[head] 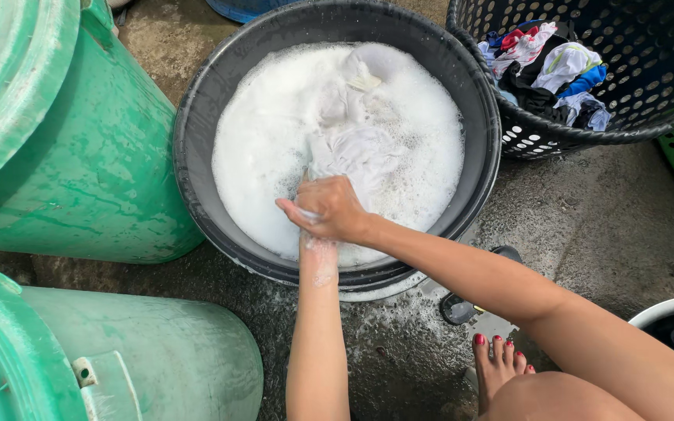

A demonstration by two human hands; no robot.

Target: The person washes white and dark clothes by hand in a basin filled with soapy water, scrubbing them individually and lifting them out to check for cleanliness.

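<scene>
Below the camera, a person is crouching on a wet concrete floor (610, 226) and washing by hand in a round black tub (196, 140) that is brimming with white suds. Both forearms are reaching in over the near rim. The right hand (335, 209) is lying on top, fingers clenched around a twisted white cloth (356, 152), which is trailing away from the knuckles toward the middle of the tub and lying half sunk in the foam. The left hand (306, 183) is sitting mostly hidden beneath the right one, with only a fingertip showing beside the cloth, so whether it is gripping or loose cannot be told. More pale fabric is bunching up near the far side of the tub. A bare foot (497, 366) with red-painted toenails is resting on the floor just in front of the tub, to the right of the arms. Two large green barrels (95, 179) are filling the left side of the view, one standing against the tub and one nearer the camera. At the upper right, touching the tub's rim, a black laundry basket (555, 140) with round holes is holding a heap of white, blue and red clothes (551, 70).
</scene>
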